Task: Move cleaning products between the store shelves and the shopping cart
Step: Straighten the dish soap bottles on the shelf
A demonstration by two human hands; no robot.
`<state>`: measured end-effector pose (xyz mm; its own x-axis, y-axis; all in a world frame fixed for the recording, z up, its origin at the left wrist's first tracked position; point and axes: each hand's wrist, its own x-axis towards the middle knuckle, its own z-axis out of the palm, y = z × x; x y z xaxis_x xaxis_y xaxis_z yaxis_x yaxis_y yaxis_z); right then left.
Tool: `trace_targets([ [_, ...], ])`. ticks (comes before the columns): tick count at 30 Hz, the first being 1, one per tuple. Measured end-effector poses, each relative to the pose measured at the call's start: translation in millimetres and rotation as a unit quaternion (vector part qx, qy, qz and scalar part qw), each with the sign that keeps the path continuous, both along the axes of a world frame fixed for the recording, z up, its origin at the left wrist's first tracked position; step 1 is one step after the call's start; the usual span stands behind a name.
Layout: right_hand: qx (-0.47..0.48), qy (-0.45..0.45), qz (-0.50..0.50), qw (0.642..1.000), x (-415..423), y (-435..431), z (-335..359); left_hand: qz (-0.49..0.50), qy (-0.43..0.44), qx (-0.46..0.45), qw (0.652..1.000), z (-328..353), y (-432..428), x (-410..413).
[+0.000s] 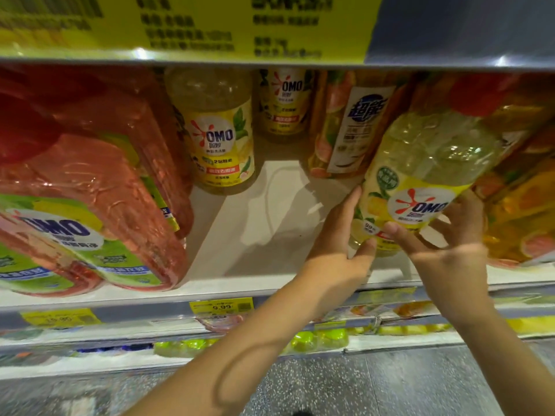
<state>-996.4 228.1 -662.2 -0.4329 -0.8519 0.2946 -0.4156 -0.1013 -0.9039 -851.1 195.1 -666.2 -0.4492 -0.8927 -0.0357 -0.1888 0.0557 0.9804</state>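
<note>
— How is the OMO bottle (420, 163) finished?
— Clear, glossy plastic is seen, shiny where printed.
— And the twin packs (90, 190) at the shelf's left edge?
— Crinkled, glossy red film is wrapped round them. The shelf board (255, 229) is finished smooth and matt; yellow paper is used for the front-edge price tag (221, 306).

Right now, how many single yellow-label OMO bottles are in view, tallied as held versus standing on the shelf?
OMO bottle held between left hand and right hand: 1
Standing on the shelf, front bottle and back bottle: 2
Total: 3
</note>
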Motion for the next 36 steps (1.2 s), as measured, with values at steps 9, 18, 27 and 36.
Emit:
trace_targets([
  [9,0.006,-0.001,0.049,0.999,50.0,-44.7,-5.5,0.126,0.032,-0.032,0.991,-8.9,-11.6,36.9],
  [18,0.008,0.046,0.077,0.996,78.2,-88.3,-11.2,0.111,-0.015,-0.088,0.990,-7.2,-21.3,62.9],
  [27,0.044,0.128,0.060,0.989,86.0,-115.9,-7.0,0.107,-0.034,-0.097,0.989,-6.6,-48.7,64.9],
  [36,0.103,0.245,-0.018,0.964,104.7,-121.4,-0.3,0.057,-0.016,-0.050,0.997,-12.9,-65.5,69.2],
])
